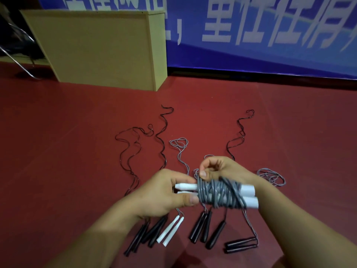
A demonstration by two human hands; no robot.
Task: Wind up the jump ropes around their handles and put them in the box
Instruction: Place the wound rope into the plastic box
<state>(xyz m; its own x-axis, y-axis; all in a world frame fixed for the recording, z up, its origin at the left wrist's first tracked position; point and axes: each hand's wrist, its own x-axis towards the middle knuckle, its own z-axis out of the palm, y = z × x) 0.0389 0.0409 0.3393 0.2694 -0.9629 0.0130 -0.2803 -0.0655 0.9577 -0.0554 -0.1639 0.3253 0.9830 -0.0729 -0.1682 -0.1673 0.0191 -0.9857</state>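
Grey cord wound around paired white plastic jump-rope handles (218, 194) sat between both hands above the red floor (58, 151). Left hand (166, 192) gripped the handles' narrow left ends; right hand (222, 169) pinched the cord at the bundle's far side.

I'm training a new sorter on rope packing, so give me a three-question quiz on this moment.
1. True or false: the left hand grips the pair of white plastic handles.
2. What colour is the cord wound around those handles?
3. The loose white-handled rope lies on the red floor: A) wound up, B) unwound.

Key: 1 true; 2 grey; 3 B.
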